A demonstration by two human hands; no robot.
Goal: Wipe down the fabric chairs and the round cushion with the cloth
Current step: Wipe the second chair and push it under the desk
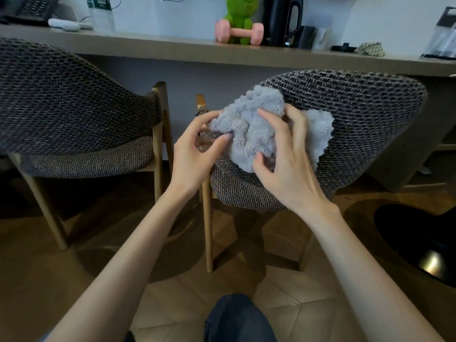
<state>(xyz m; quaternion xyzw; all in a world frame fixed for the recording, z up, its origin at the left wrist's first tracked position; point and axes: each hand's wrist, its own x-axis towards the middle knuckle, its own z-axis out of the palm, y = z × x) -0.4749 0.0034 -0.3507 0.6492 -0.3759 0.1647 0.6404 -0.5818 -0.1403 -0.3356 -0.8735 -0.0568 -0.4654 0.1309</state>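
Observation:
A fluffy grey cloth (249, 124) lies bunched against the back of the right woven fabric chair (365, 114). My left hand (197, 149) pinches the cloth's left edge between thumb and fingers. My right hand (283, 159) grips the cloth's middle with curled fingers, holding it on the chair back. A second woven fabric chair (74, 107) stands to the left, apart from both hands. No round cushion can be made out in view.
A long shelf (153, 49) runs behind the chairs with a pink dumbbell (238, 33), a green figure (240, 11), a black kettle (281, 18) and a phone (32, 7). A dark round object (419, 240) sits on the wooden floor at right. My knee (237, 319) shows at the bottom.

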